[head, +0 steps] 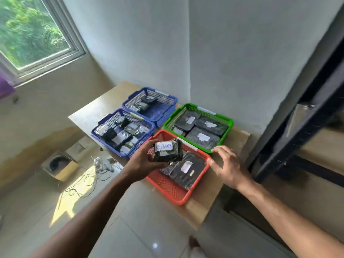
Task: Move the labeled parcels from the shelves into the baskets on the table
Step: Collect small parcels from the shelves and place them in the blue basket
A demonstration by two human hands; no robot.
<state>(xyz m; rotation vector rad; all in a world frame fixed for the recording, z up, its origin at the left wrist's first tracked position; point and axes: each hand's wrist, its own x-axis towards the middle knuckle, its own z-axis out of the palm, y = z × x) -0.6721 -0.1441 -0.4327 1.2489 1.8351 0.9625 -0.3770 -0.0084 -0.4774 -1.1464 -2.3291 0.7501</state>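
Observation:
My left hand (pixel 143 161) grips a small black wrapped parcel (pixel 168 151) with a white label reading RETURN, held above the near left part of the red basket (pixel 167 185). My right hand (pixel 228 165) hovers with spread, relaxed fingers over the red basket's right rim and holds nothing. Inside the red basket lies a flat black parcel (pixel 188 169) with a white label. A green basket (pixel 228 122) behind it holds several labeled black parcels. Two blue baskets (pixel 104 127) (pixel 167 98) on the left hold more small parcels.
All the baskets sit on a light wooden table (pixel 93 112) in the room's corner. A dark metal shelf frame (pixel 297 138) stands at the right. On the tiled floor at the left lie a cardboard box (pixel 59 166) and tangled cables (pixel 89 177).

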